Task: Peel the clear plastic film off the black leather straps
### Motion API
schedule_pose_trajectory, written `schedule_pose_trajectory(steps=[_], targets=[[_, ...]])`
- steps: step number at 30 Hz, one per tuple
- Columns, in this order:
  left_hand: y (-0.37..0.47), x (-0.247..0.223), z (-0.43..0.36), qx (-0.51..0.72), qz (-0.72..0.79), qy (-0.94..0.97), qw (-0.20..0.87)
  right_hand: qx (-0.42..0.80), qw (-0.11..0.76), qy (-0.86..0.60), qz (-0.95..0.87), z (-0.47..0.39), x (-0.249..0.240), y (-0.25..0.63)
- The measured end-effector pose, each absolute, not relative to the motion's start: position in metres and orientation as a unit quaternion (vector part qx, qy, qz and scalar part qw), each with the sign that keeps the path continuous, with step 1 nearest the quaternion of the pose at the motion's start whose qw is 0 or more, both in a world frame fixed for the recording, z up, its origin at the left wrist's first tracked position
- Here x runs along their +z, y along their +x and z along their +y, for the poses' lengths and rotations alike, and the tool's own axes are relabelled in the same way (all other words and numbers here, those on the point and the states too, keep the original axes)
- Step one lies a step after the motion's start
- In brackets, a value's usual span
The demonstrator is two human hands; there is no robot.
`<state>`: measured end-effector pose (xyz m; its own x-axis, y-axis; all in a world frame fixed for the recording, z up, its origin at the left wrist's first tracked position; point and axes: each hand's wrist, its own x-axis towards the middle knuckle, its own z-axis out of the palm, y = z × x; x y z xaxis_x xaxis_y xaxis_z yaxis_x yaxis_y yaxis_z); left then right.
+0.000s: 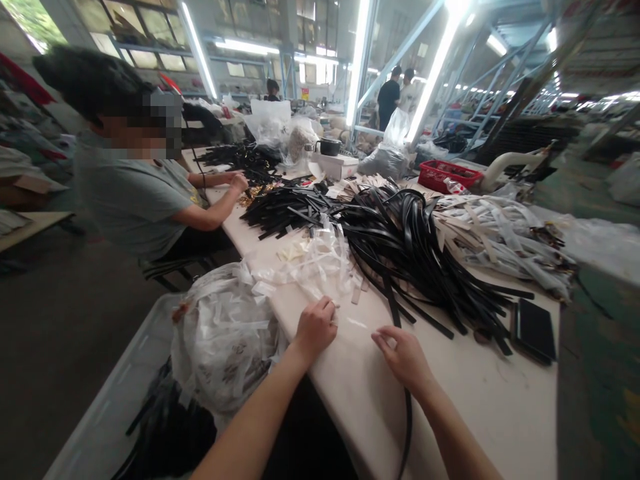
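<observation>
My left hand (316, 328) is closed over the table's near edge, its fingers curled; a small whitish bit shows at the fingertips, too unclear to name. To its right, my right hand (407, 360) has thumb and forefinger close together. A long black strap (408, 427) runs from the pile through my right hand and down over the table edge; the grip on it is partly hidden. Between the hands lies a faint clear glint, perhaps film. Just beyond are crumpled clear film strips (325, 260) and a big heap of black straps (415, 233).
A white bag of film scraps (220, 333) sits in a pale plastic bin (110, 393) at left. A co-worker (135, 180) handles small parts beside black strips. White-wrapped straps (505, 233), a red basket (440, 175) and a flat black case (535, 330) lie on the table (480, 407).
</observation>
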<state>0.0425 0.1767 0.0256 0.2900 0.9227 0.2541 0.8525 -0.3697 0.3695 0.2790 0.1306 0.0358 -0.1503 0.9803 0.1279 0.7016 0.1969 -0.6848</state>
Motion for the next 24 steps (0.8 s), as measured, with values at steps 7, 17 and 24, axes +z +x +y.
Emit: schedule_pose_trajectory(steps=[7, 17, 24], targets=[[0.040, 0.037, 0.195, 0.151, 0.563, 0.809, 0.076, 0.311, 0.312, -0.597, -0.670, 0.124, 0.034, 0.283], [0.050, 0.037, 0.188, 0.167, 0.544, 0.821, 0.042, 0.445, 0.412, -0.598, -0.524, 0.120, 0.020, 0.300], [0.057, 0.024, 0.184, 0.236, 0.542, 0.805, 0.047, 0.403, 0.435, -0.657, -0.465, 0.118, 0.003, 0.301]])
